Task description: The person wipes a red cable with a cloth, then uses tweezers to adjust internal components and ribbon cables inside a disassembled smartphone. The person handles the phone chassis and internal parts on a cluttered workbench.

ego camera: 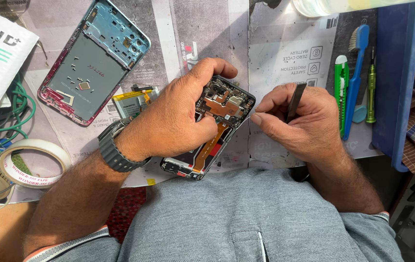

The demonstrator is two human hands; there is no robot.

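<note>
An opened phone (219, 123) lies at the table's near edge, its circuit board and an orange flex cable exposed. My left hand (178, 114) grips the phone's upper half, thumb pressed on the board. My right hand (297, 121) holds dark tweezers (295, 101), whose tips reach the phone's right edge. The phone's removed back frame (93, 60), blue and pink-edged, rests at the upper left with several small screws on it. A flat battery (131, 103) lies between the frame and my left wrist.
A roll of white tape (33, 162) and green wires (21, 104) sit at the left. To the right lie a green cutter knife (340, 92), a blue toothbrush (356, 73) and a green screwdriver (371, 85). A blue tray edge (401, 87) borders the right.
</note>
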